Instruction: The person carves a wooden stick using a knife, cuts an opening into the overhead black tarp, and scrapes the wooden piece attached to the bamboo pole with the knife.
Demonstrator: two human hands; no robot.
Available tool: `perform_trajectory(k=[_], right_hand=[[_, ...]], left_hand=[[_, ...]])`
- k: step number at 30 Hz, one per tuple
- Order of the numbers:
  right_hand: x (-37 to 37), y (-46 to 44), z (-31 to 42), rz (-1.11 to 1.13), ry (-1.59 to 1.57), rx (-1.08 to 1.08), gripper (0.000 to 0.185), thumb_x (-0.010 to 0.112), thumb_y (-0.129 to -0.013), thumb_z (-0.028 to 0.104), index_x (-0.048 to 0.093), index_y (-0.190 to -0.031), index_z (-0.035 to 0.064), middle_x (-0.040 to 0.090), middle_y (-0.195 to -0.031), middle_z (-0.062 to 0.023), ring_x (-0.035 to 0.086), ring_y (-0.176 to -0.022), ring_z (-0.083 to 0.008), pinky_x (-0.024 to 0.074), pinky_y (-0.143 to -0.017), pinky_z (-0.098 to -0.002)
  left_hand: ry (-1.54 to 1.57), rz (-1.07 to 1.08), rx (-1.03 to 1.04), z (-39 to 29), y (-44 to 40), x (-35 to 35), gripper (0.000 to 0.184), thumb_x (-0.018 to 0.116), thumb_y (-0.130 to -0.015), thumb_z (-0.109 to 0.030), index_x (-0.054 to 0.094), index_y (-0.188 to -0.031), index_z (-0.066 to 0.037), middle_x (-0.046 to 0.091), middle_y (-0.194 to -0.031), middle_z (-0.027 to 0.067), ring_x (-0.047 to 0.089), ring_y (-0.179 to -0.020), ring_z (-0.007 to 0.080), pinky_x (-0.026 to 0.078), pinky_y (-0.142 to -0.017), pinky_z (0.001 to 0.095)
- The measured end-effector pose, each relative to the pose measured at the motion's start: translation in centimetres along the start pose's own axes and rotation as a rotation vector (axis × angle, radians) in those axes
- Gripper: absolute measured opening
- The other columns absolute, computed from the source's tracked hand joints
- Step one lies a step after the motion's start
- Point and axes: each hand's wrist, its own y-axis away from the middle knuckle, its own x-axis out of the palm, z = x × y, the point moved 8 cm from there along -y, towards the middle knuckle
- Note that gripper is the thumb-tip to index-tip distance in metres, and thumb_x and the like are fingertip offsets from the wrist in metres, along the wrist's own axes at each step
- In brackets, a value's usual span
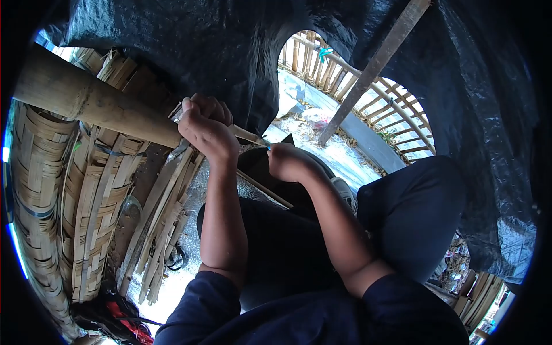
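My left hand (pixel 208 127) is closed in a fist beside the end of a thick bamboo pole (pixel 121 115). A narrow, pale bamboo strip (pixel 248 136) runs from this fist towards my right hand (pixel 290 163). A small, whitish end of something pokes out at the far side of the left fist; its kind is unclear. My right hand is closed too, at the strip's other end, with a tiny blue spot by its fingers. Both hands are above my crossed legs (pixel 287 230), and the fingers of the right one are mostly turned away from view.
Rolled woven bamboo mats (pixel 40 172) stand at the left, with a bundle of split bamboo strips (pixel 167 224) beside them. Black plastic sheeting (pixel 190 52) hangs ahead and right. A slanting wooden post (pixel 374 69) crosses the opening before a bamboo fence (pixel 402 118). A red-and-black item (pixel 129 322) lies lower left.
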Motion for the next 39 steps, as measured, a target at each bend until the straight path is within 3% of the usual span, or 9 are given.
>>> perform_trajectory(k=[2, 5, 9, 10, 15, 24, 26, 34, 39], right_hand=[[-0.6, 0.2, -0.4, -0.090, -0.035, -0.010, 0.020, 0.051, -0.077, 0.008, 0.064, -0.076, -0.0073, 0.064, -0.076, -0.0280, 0.066, -0.074, -0.0387, 0.0528, -0.070, -0.0422], [2.1, -0.8, -4.2, 0.221, -0.023, 0.123, 0.026, 0.048, -0.087, 0.012, 0.060, -0.078, -0.0081, 0.060, -0.060, -0.0227, 0.062, -0.050, -0.0318, 0.0495, -0.051, -0.0429], [-1.8, 3.3, 1.0, 0.182, -0.184, 0.274, 0.033, 0.041, -0.091, 0.012, 0.063, -0.081, -0.0097, 0.062, -0.082, -0.0309, 0.066, -0.082, -0.0374, 0.0515, -0.075, -0.0446], [0.1, 1.2, 0.4, -0.044, -0.058, -0.019, 0.036, 0.038, -0.096, 0.016, 0.060, -0.083, -0.0075, 0.060, -0.071, -0.0295, 0.064, -0.070, -0.0400, 0.0494, -0.066, -0.0468], [5.4, -2.1, -1.6, -0.443, -0.155, -0.027, 0.025, 0.044, -0.094, 0.012, 0.057, -0.089, -0.0095, 0.060, -0.076, -0.0330, 0.062, -0.081, -0.0458, 0.0479, -0.071, -0.0505], [5.8, -1.4, 2.2, -0.272, -0.315, 0.106, 0.017, 0.046, -0.094, 0.013, 0.046, -0.095, -0.0046, 0.061, -0.071, -0.0286, 0.062, -0.075, -0.0459, 0.0507, -0.065, -0.0534], [4.9, -1.1, 3.5, -0.415, -0.334, -0.055, 0.019, 0.045, -0.095, 0.015, 0.045, -0.098, -0.0037, 0.062, -0.071, -0.0288, 0.063, -0.075, -0.0448, 0.0509, -0.066, -0.0540], [1.9, -0.2, 4.0, -0.468, -0.382, 0.020, 0.022, 0.044, -0.096, 0.017, 0.044, -0.097, -0.0051, 0.063, -0.071, -0.0270, 0.063, -0.071, -0.0458, 0.0515, -0.063, -0.0539], [9.3, -2.3, -7.2, -0.344, -0.219, 0.303, 0.022, 0.043, -0.095, 0.015, 0.049, -0.091, -0.0056, 0.062, -0.074, -0.0289, 0.064, -0.076, -0.0457, 0.0526, -0.068, -0.0517]], left_hand=[[0.010, 0.042, -0.024, 0.3, 0.7, 0.2, 0.037, 0.029, -0.095, -0.026, 0.024, -0.061, -0.013, 0.022, -0.051, -0.0039, 0.019, -0.041, 0.0054, 0.017, -0.037, 0.0247], [0.001, 0.080, -0.009, 0.2, 1.1, 1.4, 0.033, 0.027, -0.093, -0.024, 0.024, -0.061, -0.014, 0.022, -0.050, -0.0038, 0.017, -0.041, 0.0057, 0.015, -0.038, 0.0251], [-0.075, -0.061, -0.024, 0.2, -0.7, -0.6, 0.030, 0.026, -0.089, -0.023, 0.025, -0.060, -0.015, 0.023, -0.048, -0.0047, 0.015, -0.041, 0.0063, 0.012, -0.039, 0.0253], [-0.066, -0.106, -0.022, 0.2, -1.3, -1.5, 0.030, 0.026, -0.088, -0.023, 0.025, -0.059, -0.015, 0.022, -0.047, -0.0050, 0.014, -0.041, 0.0065, 0.011, -0.039, 0.0253], [-0.083, -0.145, -0.023, 0.0, -2.5, -4.1, 0.028, 0.030, -0.084, -0.023, 0.024, -0.057, -0.017, 0.020, -0.047, -0.0049, 0.014, -0.040, 0.0065, 0.011, -0.039, 0.0256], [-0.011, -0.287, -0.081, 1.2, -4.6, -9.7, 0.032, 0.029, -0.087, -0.029, 0.026, -0.057, -0.017, 0.020, -0.046, -0.0044, 0.014, -0.040, 0.0063, 0.012, -0.038, 0.0251], [-0.001, -0.211, -0.076, 1.2, -4.5, -8.5, 0.032, 0.030, -0.086, -0.029, 0.026, -0.056, -0.017, 0.020, -0.046, -0.0045, 0.014, -0.040, 0.0067, 0.011, -0.038, 0.0251], [-0.002, -0.286, -0.068, 1.6, -4.5, -9.3, 0.034, 0.032, -0.086, -0.030, 0.026, -0.056, -0.017, 0.019, -0.046, -0.0040, 0.013, -0.039, 0.0073, 0.012, -0.039, 0.0251], [-0.044, -0.286, -0.037, 1.0, -4.1, -8.7, 0.034, 0.030, -0.087, -0.030, 0.027, -0.056, -0.017, 0.019, -0.046, -0.0038, 0.014, -0.039, 0.0073, 0.011, -0.038, 0.0249]])
